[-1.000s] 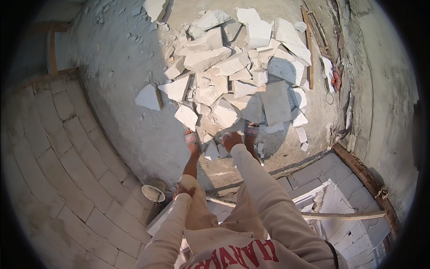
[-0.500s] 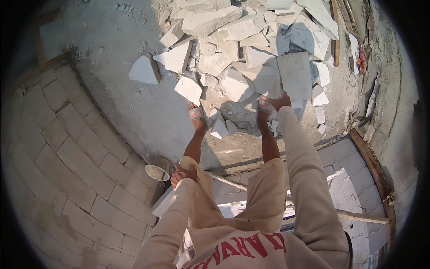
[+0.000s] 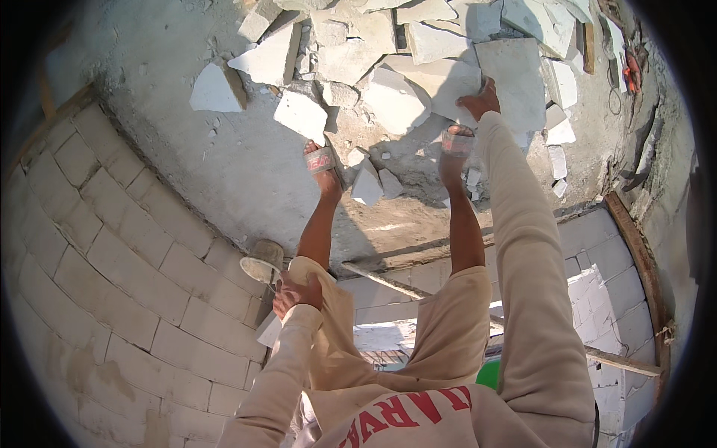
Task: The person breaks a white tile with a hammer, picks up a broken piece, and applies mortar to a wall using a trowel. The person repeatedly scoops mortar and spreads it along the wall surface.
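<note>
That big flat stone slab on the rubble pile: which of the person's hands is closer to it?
Right. The right hand reaches down onto the edge of the big flat slab, touching it. The left hand rests far back at the left knee.

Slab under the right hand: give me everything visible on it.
The slab is a large, flat, pale grey-white piece, stone or concrete by its look, roughly rectangular with broken edges. It lies on top of the rubble pile, close to flat, among smaller broken pieces. The right hand grips its near left edge, arm stretched out. The right foot in a sandal stands just below it. Its underside is hidden.
</note>
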The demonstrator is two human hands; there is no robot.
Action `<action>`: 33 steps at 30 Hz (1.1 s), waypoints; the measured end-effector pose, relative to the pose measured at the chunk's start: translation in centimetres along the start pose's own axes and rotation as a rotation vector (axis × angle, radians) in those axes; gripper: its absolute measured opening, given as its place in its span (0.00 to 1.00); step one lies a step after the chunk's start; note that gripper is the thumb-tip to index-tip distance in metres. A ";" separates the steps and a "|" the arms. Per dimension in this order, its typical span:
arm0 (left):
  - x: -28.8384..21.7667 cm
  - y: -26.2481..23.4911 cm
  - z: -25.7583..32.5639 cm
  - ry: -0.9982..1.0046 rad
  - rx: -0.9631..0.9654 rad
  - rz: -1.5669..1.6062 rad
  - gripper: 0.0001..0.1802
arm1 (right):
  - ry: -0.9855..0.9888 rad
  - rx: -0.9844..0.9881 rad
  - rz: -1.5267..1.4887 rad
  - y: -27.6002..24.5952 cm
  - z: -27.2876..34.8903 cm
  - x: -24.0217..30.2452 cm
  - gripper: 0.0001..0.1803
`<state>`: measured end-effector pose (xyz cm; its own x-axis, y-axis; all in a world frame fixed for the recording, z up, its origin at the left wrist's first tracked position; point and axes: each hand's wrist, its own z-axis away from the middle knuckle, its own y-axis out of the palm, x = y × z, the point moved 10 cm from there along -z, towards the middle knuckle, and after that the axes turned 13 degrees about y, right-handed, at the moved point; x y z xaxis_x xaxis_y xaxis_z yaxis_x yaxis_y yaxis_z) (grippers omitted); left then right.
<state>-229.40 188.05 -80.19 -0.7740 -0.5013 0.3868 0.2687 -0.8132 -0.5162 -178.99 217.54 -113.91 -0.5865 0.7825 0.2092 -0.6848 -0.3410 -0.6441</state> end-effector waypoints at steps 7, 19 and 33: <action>-0.1 0.5 1.0 0.046 -0.056 -0.047 0.30 | -0.193 -0.141 0.335 -0.2 10.5 5.2 0.44; -0.4 0.9 1.5 0.016 -0.052 -0.105 0.32 | 0.246 -0.168 0.033 11.4 26.0 1.1 0.41; 0.8 2.5 1.7 -0.027 -0.013 -0.046 0.40 | 0.905 0.625 -1.303 15.5 27.2 -12.7 0.41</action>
<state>-228.36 185.17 -79.90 -0.7695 -0.4713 0.4311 0.2253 -0.8318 -0.5073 -193.91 188.20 -106.54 0.7216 0.6370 -0.2711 -0.6587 0.7523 0.0143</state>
